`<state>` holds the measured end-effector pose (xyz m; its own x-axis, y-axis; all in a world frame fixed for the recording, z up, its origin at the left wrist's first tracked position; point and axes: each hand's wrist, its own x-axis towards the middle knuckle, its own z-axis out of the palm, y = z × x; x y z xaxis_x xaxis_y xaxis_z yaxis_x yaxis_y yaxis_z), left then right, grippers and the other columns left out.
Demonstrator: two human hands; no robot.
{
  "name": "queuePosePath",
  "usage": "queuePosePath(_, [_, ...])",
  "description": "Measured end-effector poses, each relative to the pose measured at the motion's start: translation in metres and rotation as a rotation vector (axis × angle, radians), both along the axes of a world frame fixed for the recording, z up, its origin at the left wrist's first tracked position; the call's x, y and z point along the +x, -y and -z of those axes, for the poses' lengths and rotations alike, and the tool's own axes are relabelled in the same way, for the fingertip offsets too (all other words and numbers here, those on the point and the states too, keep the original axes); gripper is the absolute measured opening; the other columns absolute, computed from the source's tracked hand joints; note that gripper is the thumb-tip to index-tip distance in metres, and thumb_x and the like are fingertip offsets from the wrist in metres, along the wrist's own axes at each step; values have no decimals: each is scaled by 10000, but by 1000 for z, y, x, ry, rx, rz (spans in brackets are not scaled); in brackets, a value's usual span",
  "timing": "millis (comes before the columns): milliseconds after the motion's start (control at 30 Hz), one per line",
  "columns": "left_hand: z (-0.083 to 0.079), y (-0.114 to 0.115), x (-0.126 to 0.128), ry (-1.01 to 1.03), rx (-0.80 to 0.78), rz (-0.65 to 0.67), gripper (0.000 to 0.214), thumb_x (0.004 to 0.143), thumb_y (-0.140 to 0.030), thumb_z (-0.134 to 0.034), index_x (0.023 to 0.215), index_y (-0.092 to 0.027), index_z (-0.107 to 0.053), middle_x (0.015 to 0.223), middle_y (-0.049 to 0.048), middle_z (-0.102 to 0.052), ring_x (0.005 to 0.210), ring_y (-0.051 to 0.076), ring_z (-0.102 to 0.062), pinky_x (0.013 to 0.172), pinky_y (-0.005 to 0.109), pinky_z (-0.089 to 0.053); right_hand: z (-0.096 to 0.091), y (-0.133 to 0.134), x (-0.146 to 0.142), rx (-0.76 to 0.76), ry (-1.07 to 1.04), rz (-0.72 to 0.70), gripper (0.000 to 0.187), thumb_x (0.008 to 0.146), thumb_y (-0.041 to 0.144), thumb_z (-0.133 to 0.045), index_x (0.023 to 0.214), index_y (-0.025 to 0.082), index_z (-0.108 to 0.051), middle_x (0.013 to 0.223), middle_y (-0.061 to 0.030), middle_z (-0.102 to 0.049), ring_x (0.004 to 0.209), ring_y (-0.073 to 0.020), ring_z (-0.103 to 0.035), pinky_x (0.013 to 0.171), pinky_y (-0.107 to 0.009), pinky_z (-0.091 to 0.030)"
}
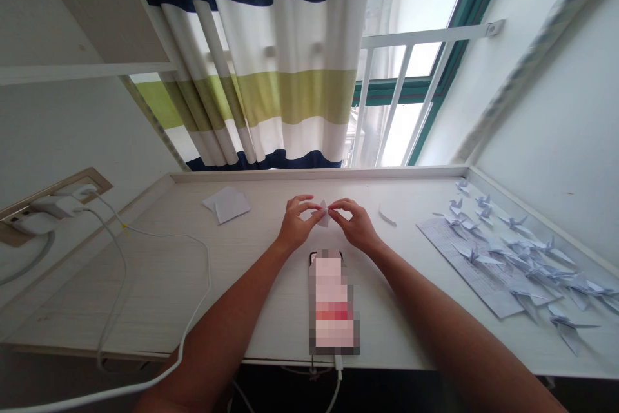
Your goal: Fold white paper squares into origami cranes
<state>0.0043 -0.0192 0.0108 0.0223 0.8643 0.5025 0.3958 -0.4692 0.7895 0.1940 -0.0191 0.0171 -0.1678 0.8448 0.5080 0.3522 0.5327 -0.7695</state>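
Between my two hands a small folded piece of white paper (324,214) is held up over the middle of the desk. My left hand (298,223) pinches its left side with thumb and forefinger. From the other side my right hand (354,223) grips the paper's right edge between thumb and fingertips. The finer folds are too small to make out. Just below the hands lies a phone (333,303) with a blurred screen and a white cable plugged into its near end.
Several folded paper cranes (525,258) crowd the desk's right side, some on a printed sheet (464,265). Square paper sheets (232,205) lie at the back left, a paper strip (387,215) right of my hands. A white charging cable (209,265) crosses the left side from wall chargers (58,207).
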Motion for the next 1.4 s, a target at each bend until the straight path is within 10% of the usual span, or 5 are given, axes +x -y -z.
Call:
queuePosePath(500, [-4,-2,-7,-149,80,152,76,905,-234,-672,906,-228,-748,939,56,-736,937,219,-664,884,388,-531,-6,9,-2,68,269,10,107,958,243,-618,956,227,-723,966,-51,-776,913,-230,-717,877,-391,-523])
queuePosePath(967, [-2,3,-1,5,-86,216,145,896,-361,-670,876,-221,-704,1193,84,-737,1249,271,-618,1102,480,-423,-5,13,-8,-39,144,19,150,938,285,-614,943,232,-754,990,-72,-793,928,-267,-739,878,-428,-551])
queuePosePath(1400, [-1,0,2,167,-149,128,290,776,-459,-787,854,-185,-738,848,58,-745,810,201,-678,815,349,-527,0,5,-6,-214,-41,-110,314,878,489,-682,958,192,-743,957,-91,-781,885,-236,-731,820,-374,-578])
